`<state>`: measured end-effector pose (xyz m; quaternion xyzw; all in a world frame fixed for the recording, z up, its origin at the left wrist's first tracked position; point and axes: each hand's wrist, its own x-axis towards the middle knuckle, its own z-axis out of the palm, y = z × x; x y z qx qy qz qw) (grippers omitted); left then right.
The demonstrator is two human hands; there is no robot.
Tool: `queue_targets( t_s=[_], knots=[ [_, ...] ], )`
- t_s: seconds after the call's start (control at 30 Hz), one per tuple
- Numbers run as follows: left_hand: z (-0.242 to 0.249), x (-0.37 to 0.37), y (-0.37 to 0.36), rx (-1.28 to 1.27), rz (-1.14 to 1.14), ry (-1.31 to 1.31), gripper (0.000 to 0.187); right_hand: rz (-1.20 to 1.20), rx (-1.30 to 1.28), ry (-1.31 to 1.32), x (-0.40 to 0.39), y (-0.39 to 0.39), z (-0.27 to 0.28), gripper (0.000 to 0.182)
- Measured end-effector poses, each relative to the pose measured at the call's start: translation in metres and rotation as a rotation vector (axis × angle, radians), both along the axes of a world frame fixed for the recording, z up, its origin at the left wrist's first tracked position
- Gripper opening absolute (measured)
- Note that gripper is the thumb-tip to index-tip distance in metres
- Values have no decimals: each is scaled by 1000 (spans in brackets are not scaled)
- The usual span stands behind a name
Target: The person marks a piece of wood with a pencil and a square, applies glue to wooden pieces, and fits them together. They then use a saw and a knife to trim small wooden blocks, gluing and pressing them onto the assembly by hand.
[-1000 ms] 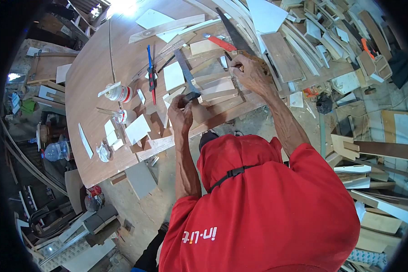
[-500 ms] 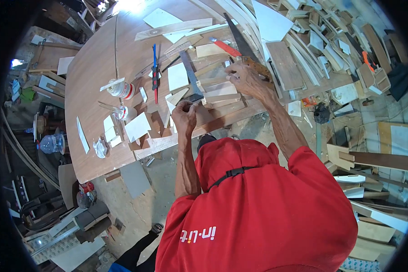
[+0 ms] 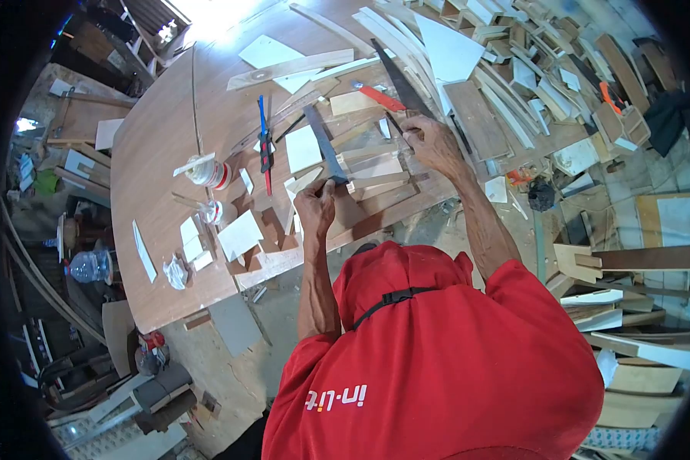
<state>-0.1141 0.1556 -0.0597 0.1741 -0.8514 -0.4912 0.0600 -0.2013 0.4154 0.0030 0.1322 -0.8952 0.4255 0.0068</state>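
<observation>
My left hand (image 3: 315, 205) is closed at the near edge of the bench, thumb and finger pinched at the lower end of a dark grey bar (image 3: 323, 142). The bar lies among wood strips, beside a white board (image 3: 304, 149). Further right, my right hand (image 3: 431, 143) has its fingertips pinched together, and a thin dark stick (image 3: 394, 123) juts from them. A small white piece (image 3: 384, 128) lies just left of that stick. Beyond this hand lies a handsaw (image 3: 399, 75), its handle mostly hidden, next to a red-handled tool (image 3: 382, 97).
Two white tubs, one a red-banded tub (image 3: 221, 175), stand on the bench's left side. A blue-and-red tool (image 3: 265, 149) lies nearer the middle. Long pale strips and a white panel (image 3: 448, 50) cover the far right. Offcuts pile up on the floor at right.
My right hand has shifted right, and the thin dark stick now shows at its fingertips. My left hand stays by the bar's lower end. The whole view has tilted slightly.
</observation>
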Motion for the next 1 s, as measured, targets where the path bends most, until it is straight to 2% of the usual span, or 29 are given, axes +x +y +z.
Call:
queue_targets(
  t_s=[0.03,0.1,0.17,0.33,0.53,0.6,0.73,0.8,0.93,1.0],
  knots=[
    [-3,-4,-1,10,-9,1,24,-9,10,1,-1,2,-5,23],
    [-8,-8,-3,-3,-26,169,26,-38,-6,76,1,5,-24,23],
    [-9,-13,-7,7,-61,131,25,-63,-25,40,3,7,-35,23],
    [2,-22,-14,107,-108,74,25,-119,5,-43,14,-7,-22,25],
    [15,-26,-16,44,4,96,25,-170,-2,-123,21,-18,-11,25],
    [17,-26,-14,9,16,239,18,-199,-42,-82,21,-15,-17,26],
    [18,-24,-14,153,-24,256,21,-204,-3,-89,27,-17,-9,26],
    [19,-23,-16,107,-7,144,26,-194,37,-129,30,-23,-6,28],
    [18,-25,-17,68,-45,134,24,-111,90,-106,30,-31,-12,30],
    [23,-26,-15,50,-98,65,22,-35,210,41,30,-35,-12,32]
  ],
)
